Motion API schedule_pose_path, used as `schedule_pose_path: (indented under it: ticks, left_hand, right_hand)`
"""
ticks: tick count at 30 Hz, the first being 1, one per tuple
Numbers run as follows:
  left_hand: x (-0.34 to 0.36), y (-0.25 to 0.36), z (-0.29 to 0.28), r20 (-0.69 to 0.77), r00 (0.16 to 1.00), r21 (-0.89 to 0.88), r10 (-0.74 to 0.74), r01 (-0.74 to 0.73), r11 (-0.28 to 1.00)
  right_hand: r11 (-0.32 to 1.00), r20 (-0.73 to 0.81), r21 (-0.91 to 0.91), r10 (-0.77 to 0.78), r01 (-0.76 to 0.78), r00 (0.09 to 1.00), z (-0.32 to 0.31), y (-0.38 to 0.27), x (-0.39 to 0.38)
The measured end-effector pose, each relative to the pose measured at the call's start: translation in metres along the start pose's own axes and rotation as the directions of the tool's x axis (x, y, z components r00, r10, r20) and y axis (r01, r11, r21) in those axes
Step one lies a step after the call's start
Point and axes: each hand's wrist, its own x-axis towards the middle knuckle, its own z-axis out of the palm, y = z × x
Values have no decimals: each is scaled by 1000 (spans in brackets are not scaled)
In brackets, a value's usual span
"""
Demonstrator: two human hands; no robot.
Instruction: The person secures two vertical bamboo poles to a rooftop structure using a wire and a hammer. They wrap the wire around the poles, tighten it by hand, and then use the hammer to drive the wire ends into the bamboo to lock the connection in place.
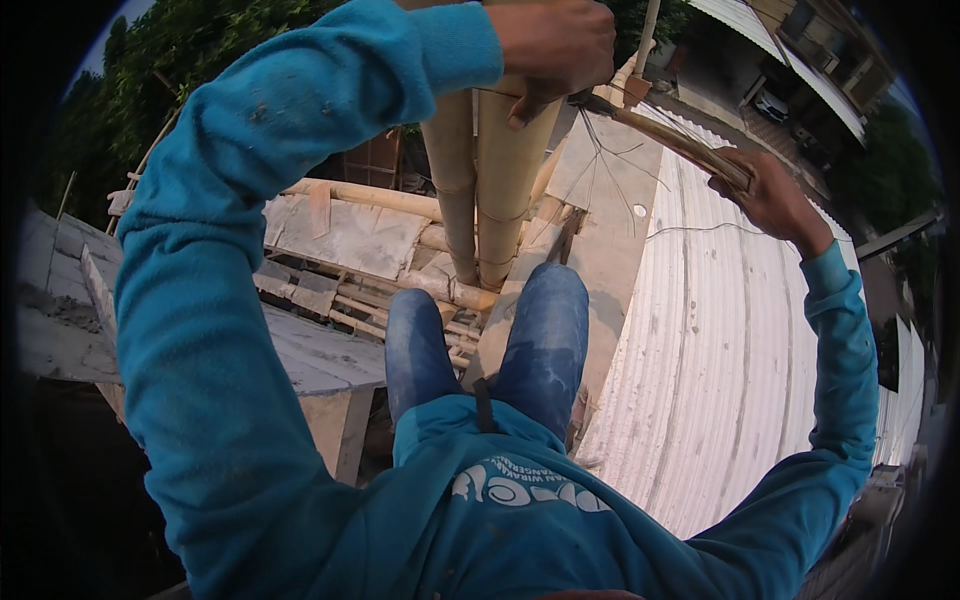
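Observation:
Two upright bamboo poles (505, 180) stand side by side in front of me. High up against them is my left hand (560, 45), its fingers curled and its thumb pressed down on the right-hand pole; whatever it grips is hidden. Out to the right, my right hand (770, 195) is wrapped round the end of a wooden-handled tool (680, 140). The tool slants up and leftward, its dark metal end beside my left hand. Several thin wires (602, 150) dangle below that end.
My knees (545, 320) flank the poles' foot. Below lie bamboo rails (375, 198) and a concrete ledge (620, 220). A white corrugated roof (710, 370) slopes away at right, crossed by a thin cable. Grey slabs (310, 345) lie at left, with open gaps between the bamboo.

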Motion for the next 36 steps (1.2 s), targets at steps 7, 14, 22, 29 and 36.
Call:
schedule_pose_path:
  ticks: [7, 14, 22, 29, 36]
  left_hand:
    - [2, -4, 4, -57, 998, -37, 23, -25, 999]
    - [-13, -9, 22, -215, 976, -75, 32, -49, 996]
    - [-25, -13, 47, -420, 908, -161, 20, -96, 982]
    - [-22, -15, 52, -484, 874, -176, 29, -129, 976]
    - [-27, -13, 45, -403, 914, -154, 36, -107, 982]
  right_hand:
    - [934, -53, 357, 52, -29, 997, 95, 20, 11]
    - [763, -268, 630, 38, 146, 963, 195, 41, 62]
    - [610, -532, 661, -29, 437, 846, 262, 38, 112]
    - [536, -595, 696, 58, 478, 801, 298, 28, 141]
    - [613, -495, 697, 36, 372, 868, 261, 34, 102]
